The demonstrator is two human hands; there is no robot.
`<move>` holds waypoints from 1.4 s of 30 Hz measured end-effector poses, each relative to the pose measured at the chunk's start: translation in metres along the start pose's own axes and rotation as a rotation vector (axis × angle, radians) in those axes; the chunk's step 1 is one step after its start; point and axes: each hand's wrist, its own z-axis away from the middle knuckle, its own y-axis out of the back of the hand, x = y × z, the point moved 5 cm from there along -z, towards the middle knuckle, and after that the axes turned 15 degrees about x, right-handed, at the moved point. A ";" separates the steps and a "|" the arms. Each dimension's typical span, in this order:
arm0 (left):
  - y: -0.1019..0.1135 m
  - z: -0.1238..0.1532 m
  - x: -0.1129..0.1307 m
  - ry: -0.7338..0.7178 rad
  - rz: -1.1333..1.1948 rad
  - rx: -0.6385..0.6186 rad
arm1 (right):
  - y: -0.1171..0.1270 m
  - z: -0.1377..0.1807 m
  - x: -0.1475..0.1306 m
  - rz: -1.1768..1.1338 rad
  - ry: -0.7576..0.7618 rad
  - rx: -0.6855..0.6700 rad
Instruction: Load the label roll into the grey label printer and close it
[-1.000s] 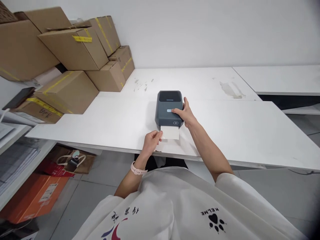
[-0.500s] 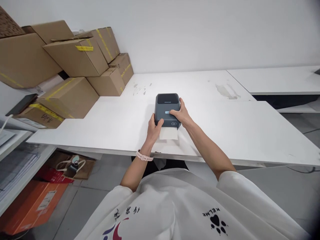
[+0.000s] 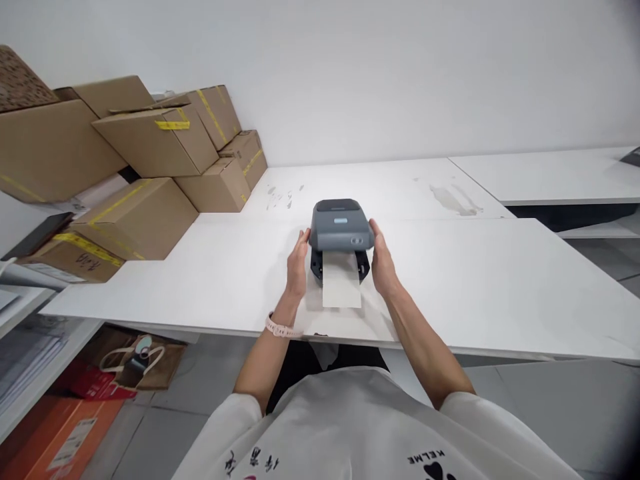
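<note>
On the white table stands a grey label printer [image 3: 342, 227] with its lid partly raised, so that a dark gap shows at its front. A white paper strip [image 3: 341, 287] hangs out of that gap toward me. My left hand [image 3: 297, 267] grips the lid's left side with its fingertips; a pink watch strap circles that wrist. Against the lid's right side lies my right hand [image 3: 383, 263], gripping it from there. The far fingers of both hands are partly hidden beside the printer.
Several cardboard boxes [image 3: 145, 213] with yellow tape are stacked at the left against the wall. The white table [image 3: 465, 280] has stains toward the back, and its near edge runs just before my body. An orange box [image 3: 60, 433] and a paper bag [image 3: 167, 363] are below at left.
Both hands have moved from the printer's top and front corners to its sides. The lid has risen at the front, and more of the paper strip shows. The head view has tilted up slightly.
</note>
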 end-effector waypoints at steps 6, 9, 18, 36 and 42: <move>-0.005 -0.069 -0.007 0.024 -0.416 0.000 | -0.029 -0.090 -0.043 0.236 0.175 0.019; -0.010 -0.071 -0.029 0.121 -0.666 -0.148 | -0.043 -0.130 -0.049 0.254 0.170 0.000; -0.020 -0.071 -0.043 0.134 -0.741 -0.214 | -0.043 -0.122 -0.076 0.523 0.580 0.131; -0.017 -0.072 -0.054 0.180 -0.642 -0.185 | -0.079 -0.094 -0.029 0.907 0.312 -0.816; -0.016 -0.072 -0.057 0.188 -0.600 -0.175 | 0.034 -0.089 -0.054 0.397 0.187 -0.479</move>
